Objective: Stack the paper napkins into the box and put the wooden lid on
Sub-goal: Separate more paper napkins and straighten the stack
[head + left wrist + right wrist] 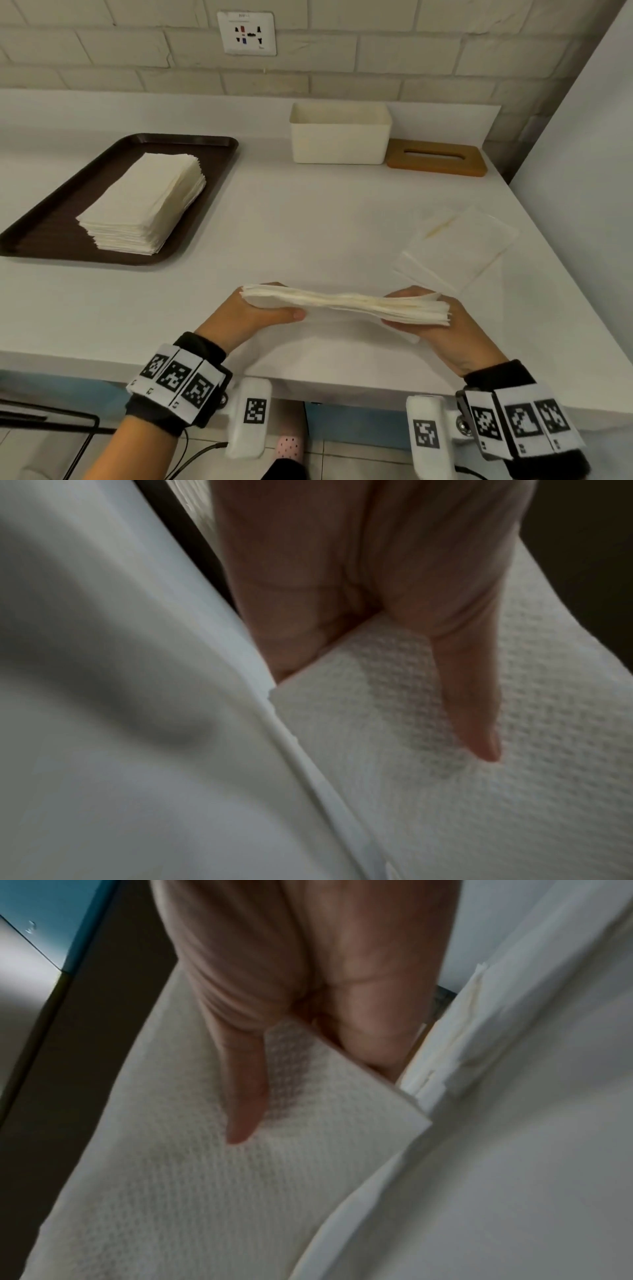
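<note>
A bundle of white paper napkins hangs just above the counter's near part, held edge-on between both hands. My left hand grips its left end, thumb pressed on the embossed napkin face. My right hand grips the right end, thumb on the napkin face. A taller napkin stack lies on the brown tray at the left. The empty white box stands at the back, with the slotted wooden lid flat beside it on the right.
A clear plastic wrapper lies on the white counter at the right, behind my right hand. A brick wall with a socket backs the counter. The counter's front edge runs just below my wrists.
</note>
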Demonstrator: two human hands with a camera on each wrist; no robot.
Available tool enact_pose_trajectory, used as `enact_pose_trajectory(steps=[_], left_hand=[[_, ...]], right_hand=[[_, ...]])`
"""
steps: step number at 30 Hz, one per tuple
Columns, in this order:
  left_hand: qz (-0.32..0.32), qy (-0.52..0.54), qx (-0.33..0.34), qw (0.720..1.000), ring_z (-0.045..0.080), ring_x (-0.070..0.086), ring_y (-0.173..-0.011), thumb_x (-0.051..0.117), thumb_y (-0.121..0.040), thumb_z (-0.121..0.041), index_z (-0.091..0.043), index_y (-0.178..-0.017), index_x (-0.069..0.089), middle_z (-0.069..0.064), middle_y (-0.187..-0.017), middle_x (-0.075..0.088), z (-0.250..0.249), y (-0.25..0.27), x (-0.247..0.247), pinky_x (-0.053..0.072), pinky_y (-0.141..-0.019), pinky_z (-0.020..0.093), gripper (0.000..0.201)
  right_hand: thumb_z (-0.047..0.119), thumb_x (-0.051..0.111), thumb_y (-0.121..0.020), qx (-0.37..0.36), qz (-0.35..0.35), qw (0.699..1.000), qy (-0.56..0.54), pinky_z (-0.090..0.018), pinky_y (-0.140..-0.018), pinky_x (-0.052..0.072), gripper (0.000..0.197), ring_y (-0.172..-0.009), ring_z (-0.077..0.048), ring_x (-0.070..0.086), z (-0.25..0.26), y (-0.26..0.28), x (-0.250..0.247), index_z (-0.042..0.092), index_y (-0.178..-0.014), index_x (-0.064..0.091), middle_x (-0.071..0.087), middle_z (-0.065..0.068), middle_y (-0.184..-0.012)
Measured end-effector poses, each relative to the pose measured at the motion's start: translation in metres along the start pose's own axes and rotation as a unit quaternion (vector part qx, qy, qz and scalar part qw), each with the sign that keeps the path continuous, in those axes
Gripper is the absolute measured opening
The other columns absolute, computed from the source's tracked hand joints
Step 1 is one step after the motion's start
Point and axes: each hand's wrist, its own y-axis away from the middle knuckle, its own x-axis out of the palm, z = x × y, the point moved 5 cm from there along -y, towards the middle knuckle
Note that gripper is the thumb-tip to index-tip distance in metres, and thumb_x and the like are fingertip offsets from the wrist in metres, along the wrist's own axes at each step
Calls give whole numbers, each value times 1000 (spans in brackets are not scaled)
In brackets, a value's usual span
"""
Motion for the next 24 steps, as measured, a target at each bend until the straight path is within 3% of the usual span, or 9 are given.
enact_pose_trajectory(steps=[2, 4, 6, 8, 13, 16, 18, 21, 24], left_hand=[[-13, 8, 21, 1000, 2, 67, -79, 79, -67, -16, -20, -85, 72, -6, -83, 74, -7, 3, -4, 49, -69, 9, 19], [8, 28, 27, 999, 3, 68, -85, 86, -52, -36, -31, -85, 73, -7, -91, 74, -6, 6, -4, 50, -70, 10, 36], [23, 38, 23, 999, 2, 67, -90, 86, -37, -53, -40, -88, 72, -9, -97, 73, 0, 7, -2, 50, -72, 10, 54], [19, 56, 14, 998, 3, 67, -94, 86, -32, -58, -39, -91, 71, -10, -100, 72, 7, 6, -1, 50, -73, 11, 63], [25, 100, 10, 995, 7, 68, -96, 87, -41, -47, -35, -91, 74, -5, -102, 73, 9, 8, 2, 51, -75, 12, 53], [23, 58, 1, 998, 0, 68, -87, 79, -60, -21, -32, -83, 75, -11, -91, 74, 6, 11, 8, 50, -71, 10, 27], [22, 31, -1, 999, -1, 67, -86, 74, -69, -6, -27, -90, 71, -13, -90, 74, 6, 12, 9, 49, -72, 9, 31], [31, -2, -1, 1000, 1, 66, -95, 75, -69, -3, -27, -98, 68, -13, -101, 72, 8, 15, 9, 49, -78, 10, 38], [49, -6, -6, 999, 1, 66, -98, 75, -70, -1, -26, -98, 69, -14, -102, 72, 7, 15, 16, 48, -80, 10, 39]], right_hand=[[6, 76, -63, -4, -12, 1000, -5, -15, -74, 51, 24, -80, -6, 66, 2, 1, -5, 22, -80, 70, 72, 6, -79], [3, 77, -65, 31, -19, 999, -9, -15, -70, 52, 31, -80, -5, 65, -4, 4, -8, 23, -86, 67, 71, 7, -81], [5, 77, -66, 63, -4, 998, 6, -18, -77, 52, 38, -87, -5, 65, -11, 8, -7, 25, -96, 65, 70, 8, -91], [6, 77, -67, 80, 1, 997, 13, -20, -82, 52, 40, -90, -3, 65, -15, 10, -7, 25, -100, 64, 71, 10, -95], [18, 78, -55, 42, 32, 998, 27, -10, -71, 49, 30, -80, -4, 67, -4, 16, -6, 21, -84, 73, 74, 4, -83], [18, 88, -48, 47, 49, 997, 25, -13, -69, 51, 40, -79, -6, 67, -5, 15, -6, 19, -85, 72, 74, 0, -84], [23, 90, -44, 48, 71, 996, 26, -13, -71, 51, 44, -83, -6, 68, -4, 15, -6, 21, -85, 73, 74, 1, -87], [21, 80, -53, 28, 86, 995, 34, -11, -78, 49, 43, -93, -5, 67, 1, 17, -7, 23, -95, 71, 73, 4, -99], [7, 75, -65, 31, 111, 992, 51, -11, -77, 49, 34, -94, -5, 67, 2, 17, -1, 18, -96, 70, 73, 6, -100]])
